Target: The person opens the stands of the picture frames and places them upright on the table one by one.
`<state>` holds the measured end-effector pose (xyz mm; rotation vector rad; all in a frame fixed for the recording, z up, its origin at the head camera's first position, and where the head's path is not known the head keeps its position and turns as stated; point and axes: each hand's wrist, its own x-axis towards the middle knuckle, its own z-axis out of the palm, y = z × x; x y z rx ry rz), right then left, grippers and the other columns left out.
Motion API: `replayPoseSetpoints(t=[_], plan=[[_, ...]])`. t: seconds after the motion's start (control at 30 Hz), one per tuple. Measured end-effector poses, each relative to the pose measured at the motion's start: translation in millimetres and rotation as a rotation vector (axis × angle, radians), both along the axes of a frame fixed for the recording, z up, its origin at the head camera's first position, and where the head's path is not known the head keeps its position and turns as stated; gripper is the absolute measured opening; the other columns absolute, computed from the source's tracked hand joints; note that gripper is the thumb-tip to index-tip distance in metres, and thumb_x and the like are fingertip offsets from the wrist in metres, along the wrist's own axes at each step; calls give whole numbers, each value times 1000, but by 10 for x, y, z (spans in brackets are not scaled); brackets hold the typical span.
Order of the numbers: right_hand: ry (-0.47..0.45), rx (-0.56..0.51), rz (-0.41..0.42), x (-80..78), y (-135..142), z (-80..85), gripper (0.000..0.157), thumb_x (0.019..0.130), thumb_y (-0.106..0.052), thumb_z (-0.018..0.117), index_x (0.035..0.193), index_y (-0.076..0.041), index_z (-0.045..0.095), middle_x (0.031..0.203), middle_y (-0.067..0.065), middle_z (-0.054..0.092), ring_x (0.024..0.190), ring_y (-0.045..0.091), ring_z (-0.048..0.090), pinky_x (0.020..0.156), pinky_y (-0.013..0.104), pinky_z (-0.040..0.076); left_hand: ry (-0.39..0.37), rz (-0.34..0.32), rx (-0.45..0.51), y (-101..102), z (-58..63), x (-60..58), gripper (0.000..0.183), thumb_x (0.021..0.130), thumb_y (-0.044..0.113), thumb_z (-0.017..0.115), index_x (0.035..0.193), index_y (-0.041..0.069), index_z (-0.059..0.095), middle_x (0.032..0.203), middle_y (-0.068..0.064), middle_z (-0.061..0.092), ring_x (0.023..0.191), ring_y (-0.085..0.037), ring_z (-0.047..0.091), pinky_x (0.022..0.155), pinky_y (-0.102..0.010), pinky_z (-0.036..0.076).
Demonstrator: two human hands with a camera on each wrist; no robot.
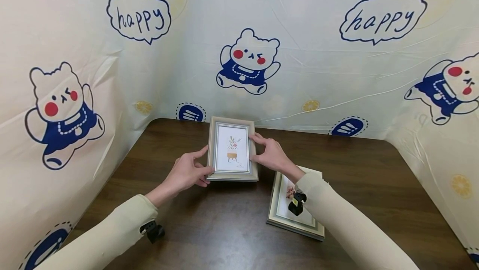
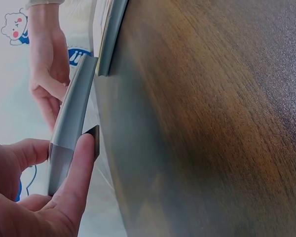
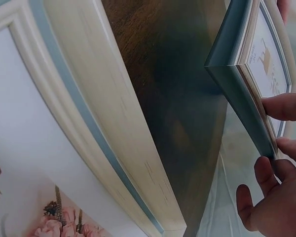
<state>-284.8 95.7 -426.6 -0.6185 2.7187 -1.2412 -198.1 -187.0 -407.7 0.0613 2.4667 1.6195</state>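
Head view, left hand point(image 1: 187, 170): it pinches the low left corner of the flower-pot frame point(image 1: 232, 149); some fingers are hidden under it.
Head view, right hand point(image 1: 273, 153): thumb and finger pinch the right side of that frame; the other fingers are hard to see.
Head view, flower-pot frame: it is between the two hands, over the back of the brown table point(image 1: 213, 220); the tiny words by the pot are too small to read.
Head view, second frame point(image 1: 282, 207): it lies on the table, near the right hand; the right sleeve point(image 1: 344, 216) and a little black box point(image 1: 297, 204) hide part of its picture.
Head view, cloth point(image 1: 310, 66): it has bears on it; the bear on the right is cut off.
Left wrist view, flower-pot frame: it shows edge-on, so its picture is hidden; the left hand grips it, and the right hand is at the far end.
Left wrist view, dark piece point(image 2: 97, 143): it is by a left fingertip; I cannot tell what it is.
Right wrist view, second frame: it is big and cut off; its pink flowers point(image 3: 71, 224) and red letters run out of view.
Right wrist view, right hand: it holds the frame's edge; the left hand is just a bit of finger at the top.
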Motion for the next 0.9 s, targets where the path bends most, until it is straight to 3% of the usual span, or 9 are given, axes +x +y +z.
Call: replayPoseSetpoints(t=[0.27, 0.47, 0.57, 0.7, 0.9], plan=[[4, -11, -3, 14, 24, 6, 75, 88, -13, 79, 157, -12, 52, 167, 10, 37, 147, 30, 42, 103, 46, 44, 14, 7, 2, 14, 46, 22, 81, 94, 6, 78, 164, 7, 36, 80, -13, 75, 65, -30, 75, 69, -50, 63], [10, -18, -3, 16, 39, -14, 74, 88, -14, 79, 157, -13, 51, 167, 10, 37, 126, 32, 52, 89, 41, 42, 26, 16, 9, 23, 56, 40, 81, 93, 6, 80, 163, 7, 38, 81, -13, 75, 64, -30, 74, 68, -50, 63], [14, -17, -10, 29, 39, -12, 74, 88, -15, 79, 157, -14, 52, 166, 10, 38, 103, 29, 56, 79, 37, 42, 30, 20, 11, 30, 62, 44, 81, 93, 6, 80, 163, 8, 39, 80, -13, 75, 64, -30, 74, 68, -50, 63], [26, -14, -19, 36, 43, -11, 73, 88, -15, 79, 156, -14, 53, 165, 10, 40, 71, 23, 41, 65, 34, 34, 35, 20, 15, 37, 70, 54, 81, 92, 6, 81, 163, 9, 40, 79, -13, 75, 64, -31, 74, 68, -50, 63], [39, -6, -18, 24, 56, -20, 73, 88, -16, 80, 156, -15, 53, 165, 10, 41, 70, 20, 41, 64, 32, 34, 47, 23, 16, 43, 77, 62, 81, 92, 7, 81, 162, 9, 41, 80, -13, 75, 65, -34, 75, 67, -50, 63]])
